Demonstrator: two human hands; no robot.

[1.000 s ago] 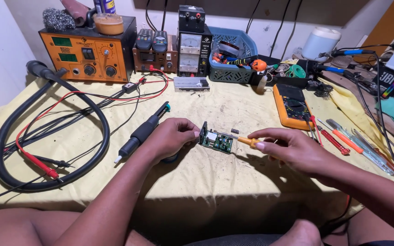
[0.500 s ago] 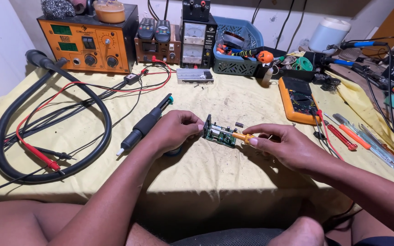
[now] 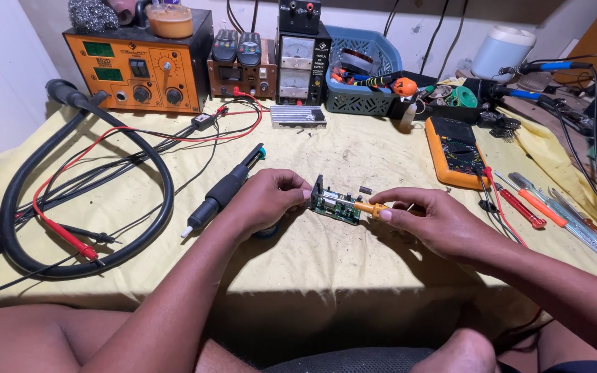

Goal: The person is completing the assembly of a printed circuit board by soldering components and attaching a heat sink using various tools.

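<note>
At the middle of the yellow cloth-covered bench [image 3: 354, 276], just above the cloth: a small green circuit board [image 3: 335, 204], pinched at its near-left edge by the left hand [image 3: 264, 202], fingers closed on it, apparently to steady it and tilt its component side toward the tool. From the other side, right hand [image 3: 431, 222] clamped around a yellow-handled screwdriver [image 3: 367, 206], tip laid onto the board, handle end inside the fingers. Board thus between both hands, touching each grip. Exact contact point of the tip hard to make out, perhaps a small screw. Just left, lying idle: black soldering iron [image 3: 224, 192]. Well to the right: orange multimeter [image 3: 455, 144].
</note>
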